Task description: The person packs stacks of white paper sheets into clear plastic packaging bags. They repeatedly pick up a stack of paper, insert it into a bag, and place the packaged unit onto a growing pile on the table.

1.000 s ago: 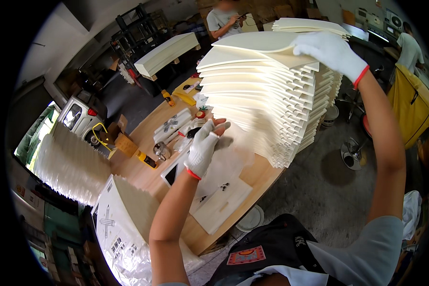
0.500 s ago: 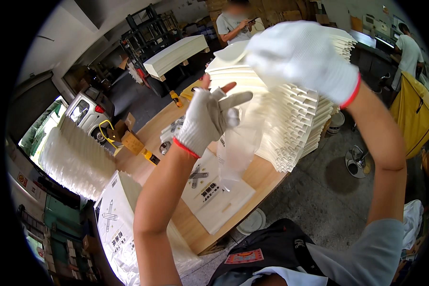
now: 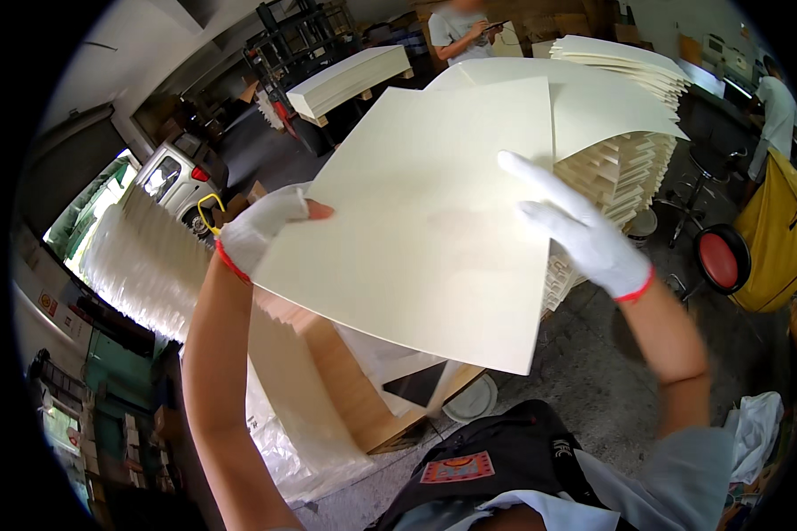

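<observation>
A workshop with a grey floor was seen, in which a white van (image 3: 173, 181) was parked beyond the left side and a forklift (image 3: 297, 44) was placed farther back, a long block of pale sheets (image 3: 350, 80) being carried at its front. A device was held by a person (image 3: 460, 35) at the back; another person (image 3: 775, 119) was partly shown at the far right. A cream-white sheet (image 3: 425, 212) was held up, slightly bowed, above a wooden table (image 3: 350, 403), by which much of the tabletop was hidden. Its left edge was clamped by the gloved left hand (image 3: 270, 223), the bare thumb being laid on the upper face and the other fingers being hidden beneath. The gloved right hand (image 3: 584, 228) was reached over the right edge with fingers parted and extended across the upper face; whether any pressure was applied could not be told. Behind the right part of the sheet, a tall stack of cream sheets (image 3: 624, 173) was partly covered. At the left, a plastic-wrapped stack (image 3: 142, 257) was set, with another wrapped stack (image 3: 292, 380) placed nearer. A red-seated stool (image 3: 722, 257) was positioned beside a yellow cloth bag (image 3: 775, 230).
</observation>
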A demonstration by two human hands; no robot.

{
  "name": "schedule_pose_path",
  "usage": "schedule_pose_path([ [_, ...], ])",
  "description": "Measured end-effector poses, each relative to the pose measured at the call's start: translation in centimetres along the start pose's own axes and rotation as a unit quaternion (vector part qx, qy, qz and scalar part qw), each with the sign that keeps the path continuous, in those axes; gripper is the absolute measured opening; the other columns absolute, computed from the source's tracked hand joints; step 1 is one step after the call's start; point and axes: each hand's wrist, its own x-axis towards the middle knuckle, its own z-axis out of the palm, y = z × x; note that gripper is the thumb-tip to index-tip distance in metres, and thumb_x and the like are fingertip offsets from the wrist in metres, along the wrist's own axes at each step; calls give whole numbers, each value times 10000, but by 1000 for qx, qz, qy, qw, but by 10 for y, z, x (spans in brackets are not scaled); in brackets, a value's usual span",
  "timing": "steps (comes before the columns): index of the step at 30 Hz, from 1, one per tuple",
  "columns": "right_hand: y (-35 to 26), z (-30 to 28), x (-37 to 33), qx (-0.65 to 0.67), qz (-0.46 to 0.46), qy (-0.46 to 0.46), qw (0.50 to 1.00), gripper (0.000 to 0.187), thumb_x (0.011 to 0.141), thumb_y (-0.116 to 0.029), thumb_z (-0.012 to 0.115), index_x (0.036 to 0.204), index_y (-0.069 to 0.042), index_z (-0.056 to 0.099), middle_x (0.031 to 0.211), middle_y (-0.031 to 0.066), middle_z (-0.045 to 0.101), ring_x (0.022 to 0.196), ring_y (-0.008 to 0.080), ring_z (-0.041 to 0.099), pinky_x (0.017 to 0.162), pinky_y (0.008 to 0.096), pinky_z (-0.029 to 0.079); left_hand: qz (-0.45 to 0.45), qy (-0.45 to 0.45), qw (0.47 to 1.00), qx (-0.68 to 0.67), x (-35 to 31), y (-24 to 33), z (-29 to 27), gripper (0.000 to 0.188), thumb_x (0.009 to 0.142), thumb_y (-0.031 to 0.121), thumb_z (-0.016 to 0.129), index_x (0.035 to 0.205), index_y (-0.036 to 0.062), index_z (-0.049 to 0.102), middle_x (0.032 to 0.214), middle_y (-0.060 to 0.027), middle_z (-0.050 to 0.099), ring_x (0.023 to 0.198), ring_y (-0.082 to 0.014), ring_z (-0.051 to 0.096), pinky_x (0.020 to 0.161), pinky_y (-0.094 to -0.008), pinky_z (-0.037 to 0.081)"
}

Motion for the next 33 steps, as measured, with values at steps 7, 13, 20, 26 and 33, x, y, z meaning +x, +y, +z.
schedule_pose_path([
  [7, 19, 96, 12, 36, 58, 49, 996, 697, 920, -441, 720, 1419, -3, 506, 1352, 159, 609, 1260, 223, 576, 1075, 342, 422, 38, -56, 974, 217, -1, -6, 111, 824, 844, 219, 793, 1515, -1, 369, 1410, -192, 557, 1229, -227, 583, 1063, -335, 451],
  [13, 70, 114, 1, -7, 81, 33, 996, 375, 960, -327, 663, 1188, -30, 664, 970, 184, 727, 882, 297, 711, 772, 369, 537, 150, 30, 988, 38, -19, -106, 143, 774, 862, 131, 676, 1551, 43, 334, 1559, -191, 396, 1177, -270, 637, 826, -296, 577],
  [20, 88, 104, -33, -370, -81, -121, 918, 249, 897, -312, 660, 928, -66, 661, 731, 144, 625, 672, 347, 661, 595, 456, 538, 68, 276, 864, -417, -39, -200, 73, 576, 1046, 378, 527, 1528, 78, 427, 1365, -85, 601, 1165, -187, 613, 746, -257, 550],
  [26, 109, 141, -38, -443, -109, -354, 816, 265, 900, -360, 643, 952, -105, 689, 858, 122, 657, 744, 343, 683, 626, 418, 571, 162, 93, 981, 51, -82, -182, 128, 469, 976, 207, 567, 1420, 55, 550, 1279, -138, 658, 1062, -235, 665, 920, -360, 523],
  [33, 184, 168, -33, 150, 223, -383, 884, 298, 956, -199, 606, 1173, -17, 699, 1152, 113, 718, 1011, 191, 684, 883, 354, 552, 164, 188, 968, 14, -141, -247, 244, 277, 819, 18, 635, 1084, 84, 682, 1001, -127, 712, 742, -261, 694, 686, -350, 561],
])
